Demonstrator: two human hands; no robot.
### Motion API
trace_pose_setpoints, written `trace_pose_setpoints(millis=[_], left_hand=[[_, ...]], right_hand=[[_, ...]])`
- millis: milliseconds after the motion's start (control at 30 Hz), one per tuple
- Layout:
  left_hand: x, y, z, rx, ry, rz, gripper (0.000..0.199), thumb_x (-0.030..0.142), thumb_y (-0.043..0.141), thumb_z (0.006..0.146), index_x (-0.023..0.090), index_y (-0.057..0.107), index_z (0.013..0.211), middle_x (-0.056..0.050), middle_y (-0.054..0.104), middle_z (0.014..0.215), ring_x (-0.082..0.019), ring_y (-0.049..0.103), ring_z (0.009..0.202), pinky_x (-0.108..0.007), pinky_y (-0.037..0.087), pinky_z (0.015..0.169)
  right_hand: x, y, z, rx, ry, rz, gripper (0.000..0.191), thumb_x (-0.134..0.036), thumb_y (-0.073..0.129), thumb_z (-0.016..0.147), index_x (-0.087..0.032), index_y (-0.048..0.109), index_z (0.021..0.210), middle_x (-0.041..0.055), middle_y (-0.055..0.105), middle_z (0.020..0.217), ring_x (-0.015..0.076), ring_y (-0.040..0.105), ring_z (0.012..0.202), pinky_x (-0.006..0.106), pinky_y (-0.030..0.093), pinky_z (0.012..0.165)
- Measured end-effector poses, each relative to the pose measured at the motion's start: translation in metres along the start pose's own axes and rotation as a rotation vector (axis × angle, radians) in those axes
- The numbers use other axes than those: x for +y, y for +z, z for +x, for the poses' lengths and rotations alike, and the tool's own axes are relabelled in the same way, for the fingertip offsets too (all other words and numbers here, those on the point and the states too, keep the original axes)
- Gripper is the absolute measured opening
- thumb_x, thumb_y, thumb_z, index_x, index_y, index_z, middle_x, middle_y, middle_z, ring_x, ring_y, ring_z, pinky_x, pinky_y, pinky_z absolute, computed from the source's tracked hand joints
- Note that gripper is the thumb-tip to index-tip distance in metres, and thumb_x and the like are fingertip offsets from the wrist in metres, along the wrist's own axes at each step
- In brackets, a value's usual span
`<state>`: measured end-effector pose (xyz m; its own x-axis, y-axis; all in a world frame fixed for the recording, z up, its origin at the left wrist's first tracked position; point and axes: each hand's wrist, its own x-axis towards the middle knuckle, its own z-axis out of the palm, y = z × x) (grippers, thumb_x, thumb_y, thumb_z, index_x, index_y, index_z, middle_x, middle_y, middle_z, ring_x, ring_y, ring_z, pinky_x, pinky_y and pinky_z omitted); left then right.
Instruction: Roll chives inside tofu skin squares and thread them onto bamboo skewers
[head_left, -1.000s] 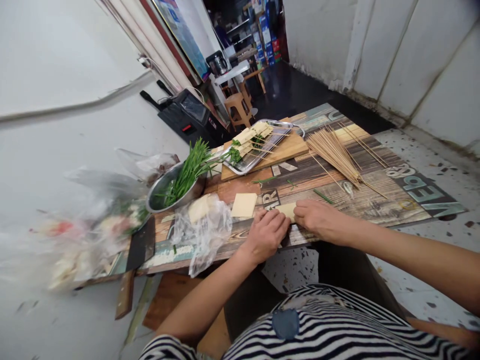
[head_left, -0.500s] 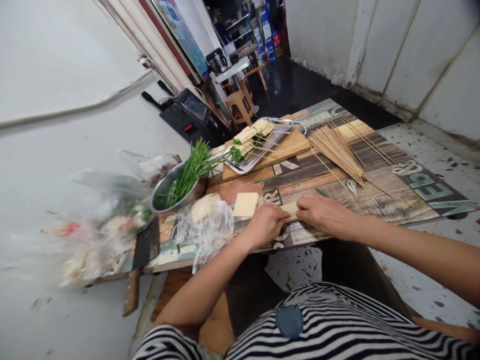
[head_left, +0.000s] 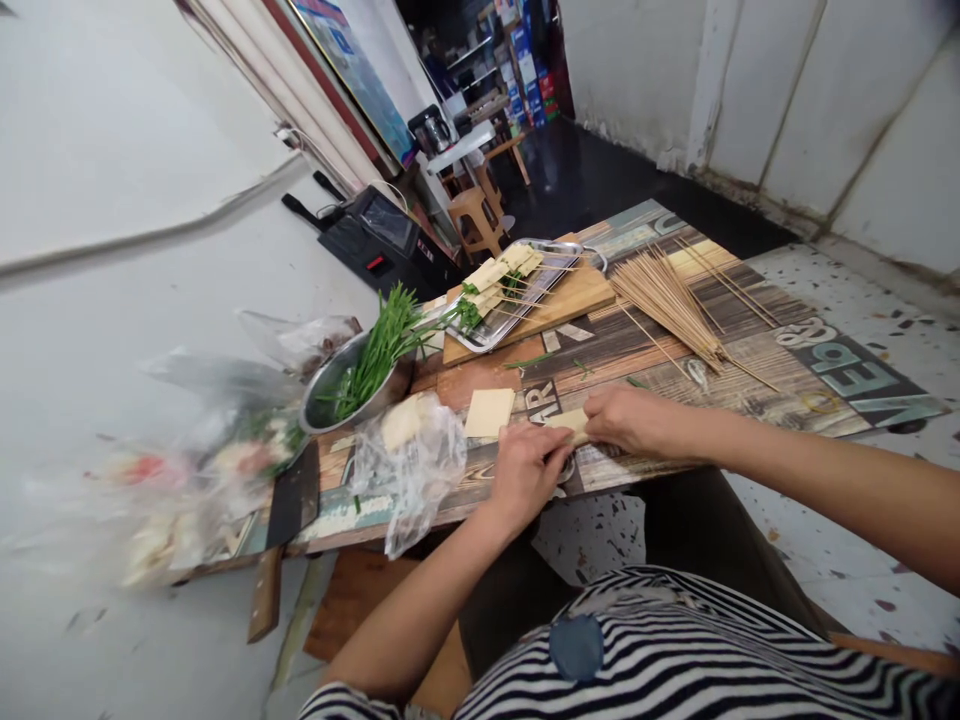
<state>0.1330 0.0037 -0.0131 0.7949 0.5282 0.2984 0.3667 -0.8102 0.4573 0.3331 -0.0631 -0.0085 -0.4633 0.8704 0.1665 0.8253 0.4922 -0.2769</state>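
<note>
Between my two hands a pale tofu sheet point(head_left: 574, 424) is rolled into a narrow strip at the table's near edge. My left hand point(head_left: 525, 468) grips its left end between thumb and fingers. The right end is pinched by my right hand point(head_left: 628, 420), with the fingers curled over it. Whether anything lies inside the roll is hidden. Just left of it a small stack of square tofu sheets point(head_left: 489, 413) rests on the table, beside a clear plastic bag point(head_left: 439, 455) with more pale sheets.
A metal tray point(head_left: 491, 335) of skewered rolls with greens sits on a wooden board point(head_left: 577, 302). Bamboo skewers point(head_left: 671, 310) lie to the right. A metal bowl point(head_left: 319, 400) holds long green chives point(head_left: 379, 350). The cleaver point(head_left: 292, 500) overhangs the table's left edge.
My left hand has turned slightly, its fingers now lying more over the roll. My right hand has shifted a little left. The view has moved slightly.
</note>
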Motion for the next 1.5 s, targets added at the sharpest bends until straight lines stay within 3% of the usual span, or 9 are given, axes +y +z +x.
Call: trace_pose_setpoints(millis=[200,333,467,600,667,800,933,1233,1500], left_hand=[[0.0,-0.009,0.017,-0.197,-0.353,-0.277,0.011,0.024,0.067,0.077,0.017,0.076,0.08,0.0,0.073,0.072,-0.014,0.063,0.064,-0.022,0.046,0.061],[-0.002,-0.015,0.03,-0.345,-0.412,-0.257,0.014,0.025,0.066,0.076,0.017,0.076,0.079,0.001,0.07,0.066,-0.012,0.06,0.06,-0.021,0.042,0.056],[-0.006,-0.014,0.034,-0.303,-0.339,-0.132,0.012,0.022,0.065,0.077,0.019,0.077,0.078,-0.001,0.07,0.072,-0.014,0.062,0.069,-0.022,0.046,0.065],[-0.009,-0.008,0.028,-0.259,-0.27,-0.176,0.012,0.02,0.064,0.08,0.017,0.076,0.08,-0.003,0.071,0.075,-0.014,0.063,0.07,-0.024,0.047,0.068],[-0.009,-0.005,0.021,-0.175,-0.23,-0.137,0.012,0.021,0.064,0.082,0.018,0.075,0.084,-0.003,0.072,0.075,-0.014,0.063,0.07,-0.026,0.046,0.069],[-0.005,0.0,0.003,0.084,0.043,0.198,0.013,0.025,0.06,0.087,0.021,0.072,0.089,-0.005,0.071,0.09,-0.019,0.059,0.088,-0.035,0.039,0.08],[-0.002,0.0,-0.004,0.012,0.232,0.33,0.016,0.025,0.052,0.092,0.019,0.067,0.093,-0.005,0.067,0.087,-0.018,0.054,0.086,-0.034,0.035,0.077],[0.005,-0.009,0.014,-0.18,0.037,0.244,0.014,0.023,0.059,0.087,0.019,0.07,0.078,-0.004,0.064,0.081,-0.018,0.053,0.083,-0.032,0.033,0.071],[0.0,-0.009,0.017,-0.224,-0.055,0.107,0.013,0.02,0.059,0.087,0.019,0.072,0.089,-0.004,0.07,0.082,-0.017,0.06,0.081,-0.029,0.043,0.077]], right_hand=[[-0.005,-0.007,-0.002,-0.005,0.016,-0.037,0.035,-0.025,0.045,0.093,-0.014,0.064,0.065,0.0054,0.056,0.067,0.0131,0.04,0.064,0.029,0.02,0.058],[-0.006,-0.001,-0.008,0.074,-0.002,-0.147,0.026,-0.026,0.044,0.094,-0.014,0.066,0.087,0.0048,0.056,0.073,0.0143,0.041,0.069,0.029,0.023,0.062],[-0.005,0.005,-0.012,0.101,-0.064,-0.258,0.023,-0.025,0.044,0.094,-0.015,0.064,0.088,0.0048,0.056,0.077,0.0161,0.041,0.073,0.031,0.023,0.065],[-0.007,0.002,-0.012,0.073,-0.071,-0.293,0.021,-0.024,0.044,0.094,-0.015,0.062,0.086,0.0048,0.057,0.079,0.0172,0.042,0.076,0.032,0.023,0.067],[-0.008,0.001,-0.01,0.057,-0.062,-0.289,0.022,-0.024,0.044,0.094,-0.015,0.061,0.084,0.0049,0.057,0.079,0.0176,0.043,0.077,0.033,0.024,0.068],[-0.008,0.003,-0.007,0.061,-0.001,-0.252,0.022,-0.024,0.045,0.093,-0.015,0.059,0.079,0.0059,0.057,0.085,0.0188,0.045,0.082,0.033,0.027,0.07],[-0.009,0.007,-0.006,0.047,0.08,-0.179,0.018,-0.025,0.047,0.092,-0.014,0.059,0.085,0.0077,0.057,0.088,0.0185,0.046,0.083,0.033,0.03,0.073],[-0.01,0.007,-0.011,0.092,-0.036,-0.29,0.027,-0.018,0.036,0.096,-0.011,0.062,0.095,0.0089,0.058,0.083,0.0183,0.047,0.08,0.032,0.03,0.07],[-0.01,-0.003,-0.001,-0.077,0.042,-0.212,0.022,-0.021,0.044,0.092,-0.012,0.064,0.086,0.0093,0.06,0.085,0.0187,0.048,0.081,0.032,0.029,0.071]])
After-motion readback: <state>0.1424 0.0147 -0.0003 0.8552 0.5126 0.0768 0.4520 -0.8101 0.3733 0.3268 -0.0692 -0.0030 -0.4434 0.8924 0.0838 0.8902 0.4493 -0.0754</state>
